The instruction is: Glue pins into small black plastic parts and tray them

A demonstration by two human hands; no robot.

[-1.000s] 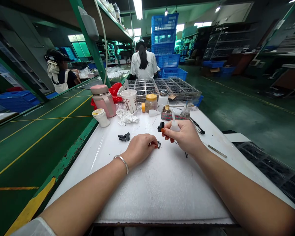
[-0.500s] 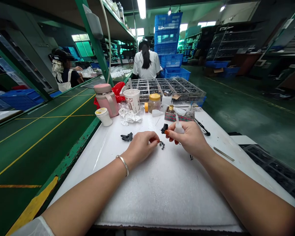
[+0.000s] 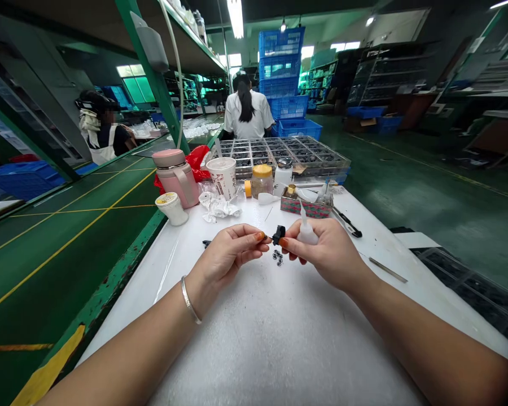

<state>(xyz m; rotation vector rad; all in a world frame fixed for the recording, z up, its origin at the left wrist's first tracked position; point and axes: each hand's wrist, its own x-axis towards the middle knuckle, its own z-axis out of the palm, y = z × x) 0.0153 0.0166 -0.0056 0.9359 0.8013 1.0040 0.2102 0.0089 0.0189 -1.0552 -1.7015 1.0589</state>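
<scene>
Part point(image 3: 279, 232) — at tip of right grip point(image 3: 327, 247)

Pink flask point(image 3: 169, 183) nr paper cup point(image 3: 222, 177), yellow-lid jar point(image 3: 262, 183) to cup's R, blue crates point(image 3: 281, 68) stacked in bkgd.

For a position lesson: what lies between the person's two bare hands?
In the head view: a small black plastic part pinched by the right hand; small black rings show lower in frame.

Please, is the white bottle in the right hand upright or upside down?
Upright, leaning slightly: the white bottle has its thin nozzle pointing upward above the right hand.
</scene>
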